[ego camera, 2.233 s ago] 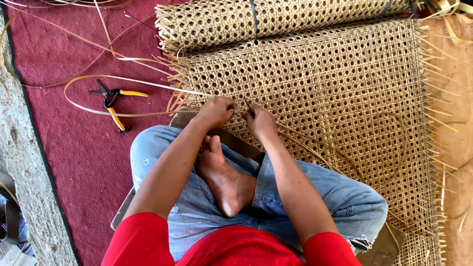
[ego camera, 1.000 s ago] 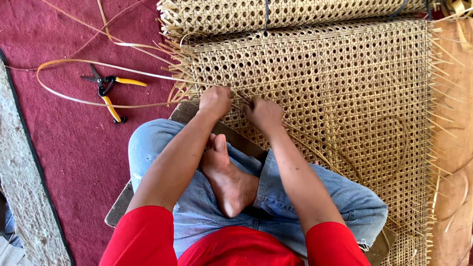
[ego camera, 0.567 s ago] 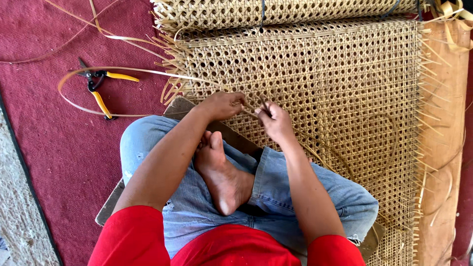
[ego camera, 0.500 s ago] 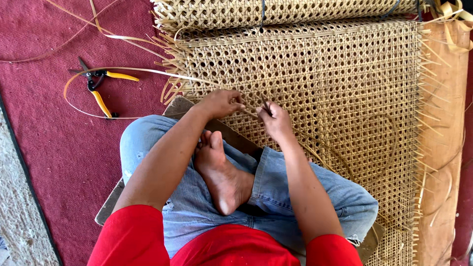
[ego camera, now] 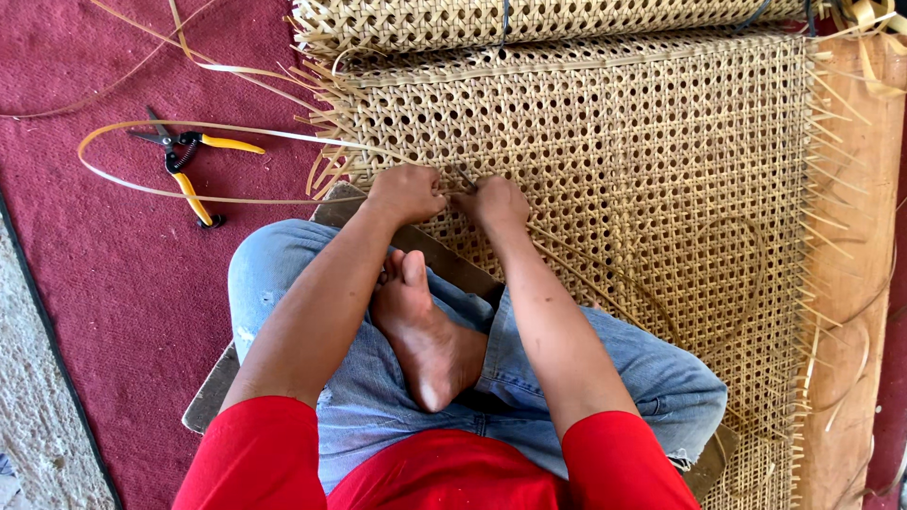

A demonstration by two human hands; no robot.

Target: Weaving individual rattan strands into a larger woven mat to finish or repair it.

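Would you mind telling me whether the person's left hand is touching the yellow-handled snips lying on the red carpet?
Apart. The head view shows the left hand resting on the woven cane sheet, with bare red carpet between it and the yellow-handled snips.

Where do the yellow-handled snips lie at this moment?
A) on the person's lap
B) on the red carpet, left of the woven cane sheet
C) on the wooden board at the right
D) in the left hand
B: the yellow-handled snips lie on the red carpet, apart from both hands, which rest together on the woven cane sheet.
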